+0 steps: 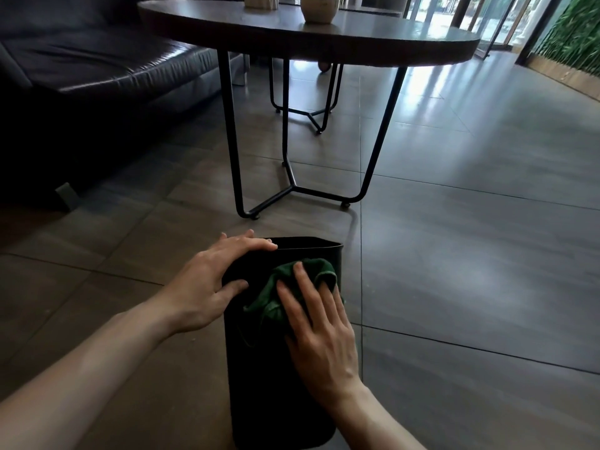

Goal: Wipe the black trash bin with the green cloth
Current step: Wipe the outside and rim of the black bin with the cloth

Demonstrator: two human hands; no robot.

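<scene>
Right hand (319,336) lies flat with fingers spread, pressing the green cloth (292,293) against the upward-facing side of the black trash bin (276,384), the cloth bunched at the hand's 11 o'clock. Left hand (214,280), open with fingers apart, steadies the bin at its 10 o'clock corner, fingertips draped over the rim and thumb resting on the side. Tipped on the tiled floor (470,271), the bin points its mouth toward 12 o'clock, where a round table (324,40) stands; a dark sofa (97,76) sits at 10 o'clock.
</scene>
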